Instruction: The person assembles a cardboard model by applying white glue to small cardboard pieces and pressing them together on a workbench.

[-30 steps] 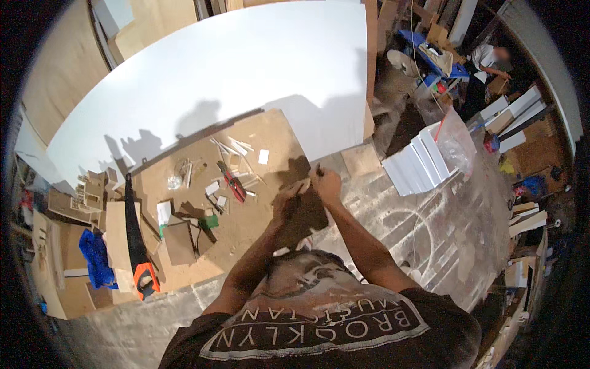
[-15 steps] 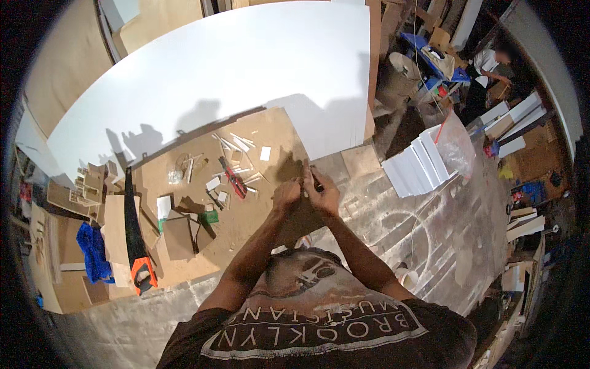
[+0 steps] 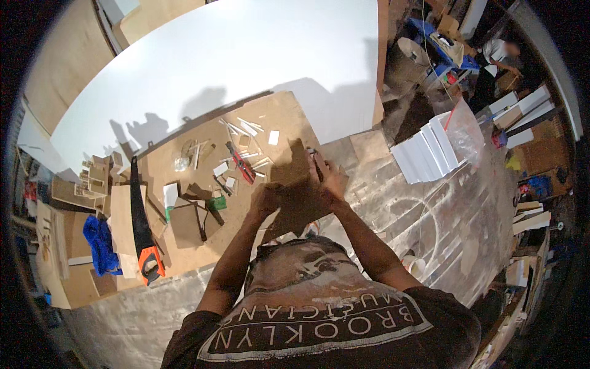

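Over the near right corner of the wooden worktable (image 3: 239, 230), my two hands are spread apart. My right hand (image 3: 332, 184) is closed around something small and dark, too blurred to name. My left hand (image 3: 265, 200) is at the table's surface in shadow, its fingers hidden. Left of it on the table are a red and black tool (image 3: 241, 165), thin white strips (image 3: 249, 128), a white rectangular piece (image 3: 273, 137) and small offcuts. Farther left lies a handsaw (image 3: 144, 227) with an orange and black handle, beside a brown block-shaped box (image 3: 185, 224).
A large white panel (image 3: 246, 55) spans the far side. White boards (image 3: 424, 150) are stacked on the worn floor at right, beside a clear plastic bag (image 3: 465, 132). Blue cloth (image 3: 101, 246) lies at far left. Another person (image 3: 495, 58) works at far right.
My hands were close together and have moved apart, the left one leftward and down toward the table, the right one slightly rightward. The view has shifted a little.
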